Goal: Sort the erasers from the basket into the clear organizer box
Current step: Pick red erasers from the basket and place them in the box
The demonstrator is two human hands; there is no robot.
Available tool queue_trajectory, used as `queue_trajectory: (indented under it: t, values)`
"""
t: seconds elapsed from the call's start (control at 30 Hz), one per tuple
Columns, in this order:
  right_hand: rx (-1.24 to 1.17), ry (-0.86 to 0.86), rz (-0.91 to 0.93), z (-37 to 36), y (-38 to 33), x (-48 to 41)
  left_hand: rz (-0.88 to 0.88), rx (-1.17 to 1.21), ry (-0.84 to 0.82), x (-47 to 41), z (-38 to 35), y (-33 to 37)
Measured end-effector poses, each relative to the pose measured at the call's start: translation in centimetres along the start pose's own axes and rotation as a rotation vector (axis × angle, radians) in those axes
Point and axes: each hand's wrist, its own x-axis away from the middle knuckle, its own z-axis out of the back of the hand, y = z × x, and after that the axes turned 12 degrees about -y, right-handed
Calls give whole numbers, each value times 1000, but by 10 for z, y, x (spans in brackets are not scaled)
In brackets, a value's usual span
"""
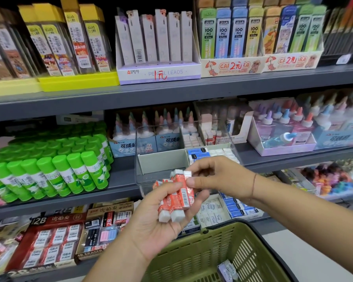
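Shelf [171, 94]: holds clear organizer box [143, 178].
Left hand [157, 226]: fingers closed around about four red-sleeved erasers [176, 197].
Right hand [216, 178]: fingers pinch one.
Basket [202, 259]: one packet [227, 270].

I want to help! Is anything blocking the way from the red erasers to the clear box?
Nothing visible. The red erasers sit in the left hand, the right hand pinching one, just before the clear organizer box, whose front-left compartment looks empty.

left hand [161, 224] cupping red-sleeved erasers [175, 198], right hand [216, 176] pinching one
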Motion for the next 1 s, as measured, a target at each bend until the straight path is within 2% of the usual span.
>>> queue_trajectory:
  t: [0.17, 0.23, 0.3, 0.4, 0.5, 0.6, 0.83, 1.0]
  values:
    - [-184, 8, 47, 18, -12, 2, -71, 27, 11, -2, 1, 5]
    - [-151, 129, 92, 43, -19, -1, -96, 31, 25, -3, 3, 7]
    - [-9, 342, 121, 77, -21, -8, -102, 20, 33, -2, 4, 7]
    - [478, 533, 13, 120, -13, -28, -92, 10, 45, -2, 5, 6]
    - [881, 496, -132, 142, 2, -53, -91, 12, 62, -4, 7, 6]
    - [1123, 441, -227, 146, 10, -71, -96, 6, 81, -7, 8, 6]
    - [1431, 364, -396, 149, 23, -90, -50, -32, 65, -10, 10, 5]
    - [1527, 406, -435, 145, 25, -97, -38, -35, 76, -11, 11, 6]
